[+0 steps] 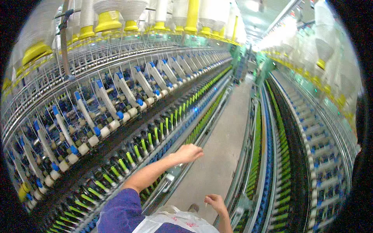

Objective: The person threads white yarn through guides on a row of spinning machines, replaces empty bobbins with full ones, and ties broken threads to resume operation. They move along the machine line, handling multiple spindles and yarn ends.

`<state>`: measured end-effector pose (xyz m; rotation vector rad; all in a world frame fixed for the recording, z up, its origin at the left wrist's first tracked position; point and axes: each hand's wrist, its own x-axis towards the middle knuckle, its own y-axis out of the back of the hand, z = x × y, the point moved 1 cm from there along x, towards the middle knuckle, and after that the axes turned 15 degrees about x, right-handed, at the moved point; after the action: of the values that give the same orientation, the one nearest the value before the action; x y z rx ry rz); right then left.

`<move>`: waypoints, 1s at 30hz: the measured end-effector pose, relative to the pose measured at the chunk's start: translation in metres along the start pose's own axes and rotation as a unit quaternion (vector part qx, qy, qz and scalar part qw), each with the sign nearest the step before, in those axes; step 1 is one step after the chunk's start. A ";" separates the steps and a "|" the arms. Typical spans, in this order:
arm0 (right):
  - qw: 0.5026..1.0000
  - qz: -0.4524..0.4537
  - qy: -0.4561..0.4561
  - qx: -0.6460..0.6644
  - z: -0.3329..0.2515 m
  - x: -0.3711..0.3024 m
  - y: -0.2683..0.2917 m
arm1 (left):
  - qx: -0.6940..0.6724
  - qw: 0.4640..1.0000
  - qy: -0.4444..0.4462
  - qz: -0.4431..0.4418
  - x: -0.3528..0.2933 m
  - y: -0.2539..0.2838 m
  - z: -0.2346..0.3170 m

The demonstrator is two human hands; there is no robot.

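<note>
My left hand (188, 153) is stretched forward over the aisle beside the left spinning frame (116, 114), its fingers curled together. Whatever it may hold is hidden. Lower and closer to my body, my right hand (215, 202) is closed in a pinch; a tiny pale bit shows at its fingertips, too small to name. Near my left forearm runs a row of green bobbins (130, 157) on spindles. Above that row are white rollers (114, 124) and grey arms with blue ends (125, 88).
White roving bobbins (161, 11) with yellow bases hang overhead on the left. A second spinning frame (295, 147) lines the right side. Between them a narrow grey aisle floor (223, 143) runs ahead, with a dark upright object (240, 68) at its far end.
</note>
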<state>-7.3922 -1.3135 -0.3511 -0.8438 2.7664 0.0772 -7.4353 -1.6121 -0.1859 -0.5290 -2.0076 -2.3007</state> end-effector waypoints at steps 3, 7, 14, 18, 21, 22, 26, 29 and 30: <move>0.996 -0.039 0.080 -0.031 -0.051 0.108 0.036 | 0.010 0.991 0.038 0.128 0.071 0.026 -0.073; 0.969 -0.118 0.157 -0.147 -0.159 0.232 0.041 | -0.016 0.973 0.189 0.136 0.123 0.090 -0.190; 0.824 -0.256 0.488 -0.128 -0.448 0.357 -0.044 | 0.173 0.828 0.390 0.364 0.170 0.237 -0.379; 0.773 -0.330 0.531 0.107 -0.615 0.347 -0.127 | 0.307 0.704 0.374 0.521 0.223 0.316 -0.454; 0.672 -0.492 0.524 0.177 -0.688 0.337 -0.193 | 0.337 0.654 0.274 0.620 0.262 0.367 -0.486; 0.679 -0.522 0.486 0.175 -0.697 0.335 -0.207 | 0.340 0.654 0.281 0.614 0.271 0.375 -0.495; 0.595 -0.625 0.443 0.242 -0.691 0.334 -0.235 | 0.350 0.695 0.499 0.382 0.254 0.350 -0.533; 0.606 -0.582 0.495 0.221 -0.699 0.339 -0.225 | 0.348 0.697 0.603 0.171 0.214 0.306 -0.552; 0.613 -0.559 0.519 0.208 -0.708 0.343 -0.220 | 0.366 0.687 0.600 0.184 0.206 0.301 -0.548</move>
<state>-7.7003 -1.7687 0.2532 -2.8409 1.9989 -1.6354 -7.6767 -2.1524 0.1025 0.5017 -1.5579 -0.8613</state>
